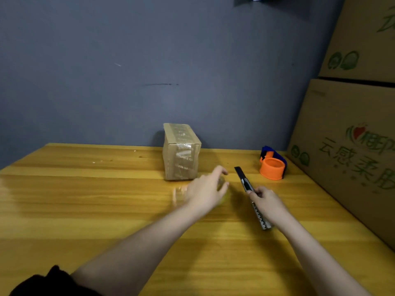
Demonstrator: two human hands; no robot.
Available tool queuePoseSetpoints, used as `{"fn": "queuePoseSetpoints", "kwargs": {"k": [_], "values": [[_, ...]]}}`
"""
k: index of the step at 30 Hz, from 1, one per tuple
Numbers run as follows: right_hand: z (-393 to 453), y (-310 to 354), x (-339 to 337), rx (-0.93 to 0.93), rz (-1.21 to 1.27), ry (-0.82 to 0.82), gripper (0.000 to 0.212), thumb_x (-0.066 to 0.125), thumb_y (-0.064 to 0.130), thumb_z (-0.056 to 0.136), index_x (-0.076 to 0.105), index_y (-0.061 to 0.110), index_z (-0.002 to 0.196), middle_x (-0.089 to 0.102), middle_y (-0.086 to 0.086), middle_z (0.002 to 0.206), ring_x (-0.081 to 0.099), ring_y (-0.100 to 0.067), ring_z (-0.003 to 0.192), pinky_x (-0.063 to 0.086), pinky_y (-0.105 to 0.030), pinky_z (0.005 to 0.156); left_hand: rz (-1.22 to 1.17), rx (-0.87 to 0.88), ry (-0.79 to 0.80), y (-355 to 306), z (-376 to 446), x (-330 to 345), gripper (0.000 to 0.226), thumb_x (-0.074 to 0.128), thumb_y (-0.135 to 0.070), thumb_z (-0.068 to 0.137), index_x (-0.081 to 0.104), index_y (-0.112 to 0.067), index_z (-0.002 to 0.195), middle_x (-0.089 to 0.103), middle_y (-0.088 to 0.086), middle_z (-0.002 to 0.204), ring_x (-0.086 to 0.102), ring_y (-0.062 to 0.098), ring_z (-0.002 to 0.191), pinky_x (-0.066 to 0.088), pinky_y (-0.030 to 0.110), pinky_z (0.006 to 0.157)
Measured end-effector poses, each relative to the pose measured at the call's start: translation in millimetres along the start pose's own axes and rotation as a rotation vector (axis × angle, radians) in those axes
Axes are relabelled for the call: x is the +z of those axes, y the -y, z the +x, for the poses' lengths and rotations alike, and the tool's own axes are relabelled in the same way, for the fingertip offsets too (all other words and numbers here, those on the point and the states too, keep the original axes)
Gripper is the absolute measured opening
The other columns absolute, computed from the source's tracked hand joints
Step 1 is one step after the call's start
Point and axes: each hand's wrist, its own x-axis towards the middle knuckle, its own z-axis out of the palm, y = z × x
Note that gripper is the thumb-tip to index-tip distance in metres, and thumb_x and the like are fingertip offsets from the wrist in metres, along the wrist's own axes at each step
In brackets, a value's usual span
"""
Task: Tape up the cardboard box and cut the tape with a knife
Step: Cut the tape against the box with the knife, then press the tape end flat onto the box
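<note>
A small cardboard box [181, 151] stands upright at the back of the wooden table [85, 210], with clear tape over its top and front face. My right hand [268, 201] grips a utility knife [245, 180], its dark blade end pointing away toward the wall and its metal handle end sticking out behind the hand. My left hand [206, 189] hovers just in front of the box's right corner, fingers apart around a blurred roll of clear tape [180, 194]. Whether it grips the roll is unclear. An orange and blue tape dispenser [272, 165] sits to the right.
Two large printed cardboard cartons [350, 146] are stacked along the table's right side. A grey-blue wall [149, 71] rises directly behind the table. A dark sleeve shows at the bottom left.
</note>
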Motion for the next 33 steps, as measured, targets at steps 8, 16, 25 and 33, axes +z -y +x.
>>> {"fn": "queuePoseSetpoints", "kwargs": {"k": [8, 16, 25, 33], "values": [[-0.8, -31.5, -4.0, 0.1, -0.164, -0.067, 0.039, 0.044, 0.042, 0.095, 0.047, 0.024, 0.129, 0.064, -0.013, 0.118, 0.06, -0.035, 0.106, 0.05, -0.043, 0.088, 0.435, 0.37, 0.001, -37.3, -5.1, 49.7, 0.029, 0.07, -0.039, 0.074, 0.062, -0.022, 0.097, 0.065, 0.0, 0.057, 0.061, 0.021, 0.043, 0.016, 0.015, 0.041], [-2.7, -43.4, -0.6, 0.065, -0.379, -0.139, 0.039, 0.035, 0.042, 0.098, 0.045, 0.022, 0.13, 0.053, -0.011, 0.129, 0.056, -0.036, 0.115, 0.045, -0.041, 0.089, 0.451, 0.436, 0.043, -35.5, 1.8, 71.9, 0.026, 0.042, -0.042, 0.078, 0.059, -0.03, 0.092, 0.064, -0.008, 0.064, 0.058, 0.007, 0.043, 0.019, 0.016, 0.035], [-5.3, -42.8, 4.3, 0.046, -0.51, -0.234, 0.038, 0.03, 0.037, 0.1, 0.051, 0.017, 0.123, 0.047, -0.011, 0.121, 0.061, -0.035, 0.103, 0.047, -0.039, 0.079, 0.449, 0.574, 0.009, -32.3, 5.6, 78.9, 0.037, 0.073, -0.05, 0.066, 0.056, -0.023, 0.086, 0.064, -0.003, 0.078, 0.056, 0.011, 0.041, 0.025, 0.016, 0.032], [-2.4, -36.1, -6.1, 0.108, -0.387, -0.252, 0.042, 0.032, 0.046, 0.097, 0.055, 0.022, 0.123, 0.047, -0.011, 0.124, 0.057, -0.037, 0.109, 0.046, -0.041, 0.085, 0.331, 0.485, 0.12, -35.8, 1.8, 63.6, 0.058, 0.048, -0.044, 0.091, 0.031, -0.015, 0.137, 0.05, 0.015, 0.125, 0.061, 0.034, 0.096, 0.045, 0.037, 0.063]]}}
